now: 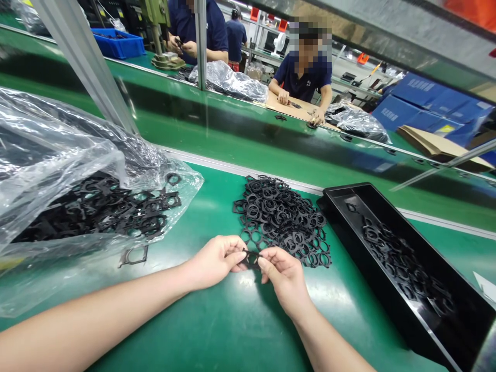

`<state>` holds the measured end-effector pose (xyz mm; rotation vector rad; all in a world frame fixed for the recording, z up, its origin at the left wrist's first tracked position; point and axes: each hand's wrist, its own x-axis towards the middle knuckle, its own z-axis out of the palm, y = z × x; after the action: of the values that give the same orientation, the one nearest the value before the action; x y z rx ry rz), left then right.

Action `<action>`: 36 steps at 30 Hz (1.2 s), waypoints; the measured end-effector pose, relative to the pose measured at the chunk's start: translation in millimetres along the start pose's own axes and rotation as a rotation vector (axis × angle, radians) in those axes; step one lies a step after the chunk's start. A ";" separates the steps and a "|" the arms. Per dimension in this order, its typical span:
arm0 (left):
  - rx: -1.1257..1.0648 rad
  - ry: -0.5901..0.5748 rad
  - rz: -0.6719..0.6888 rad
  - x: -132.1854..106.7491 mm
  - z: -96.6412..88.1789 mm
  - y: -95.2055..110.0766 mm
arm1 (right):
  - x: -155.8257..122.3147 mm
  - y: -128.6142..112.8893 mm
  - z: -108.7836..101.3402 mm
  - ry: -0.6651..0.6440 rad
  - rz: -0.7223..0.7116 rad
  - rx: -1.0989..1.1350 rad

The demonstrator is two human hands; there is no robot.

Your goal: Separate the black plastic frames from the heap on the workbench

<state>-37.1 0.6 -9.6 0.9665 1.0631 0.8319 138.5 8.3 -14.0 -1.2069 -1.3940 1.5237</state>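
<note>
Between my two hands is a small black ring-shaped plastic part [251, 258], held just above the green tabletop [232, 320]. My left hand [217, 261] pinches its left end between thumb and fingers. The right end is pinched by my right hand [284, 274]. Right behind my hands lies a heap of similar black ring parts [279, 212]. To the left, more black parts [104, 206] spill inside an open clear plastic bag [62, 134]. One loose square-framed ring part [135, 254] lies by the bag's edge.
On the right stands a long black bin [341, 232] with black parts inside. A green conveyor belt [232, 139] runs behind the table, with a metal post [89, 62] at left. Across it, co-workers [306, 72] sit near a blue tray [118, 44] and bagged parts.
</note>
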 end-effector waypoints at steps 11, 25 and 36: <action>0.071 -0.053 -0.054 -0.1 -0.9 -3.4 | 2.2 -3.6 -5.1 -0.102 0.052 -0.125; 0.013 -0.081 -0.037 -1.1 2.6 -4.0 | -0.3 -2.0 -1.2 -0.070 0.108 0.063; -0.086 -0.042 -0.011 1.1 2.1 -1.8 | -3.1 1.6 2.0 0.000 -0.025 0.004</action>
<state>-34.6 0.5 -11.2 0.9007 0.9883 0.8385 137.6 4.6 -15.1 -1.1826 -1.4010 1.5087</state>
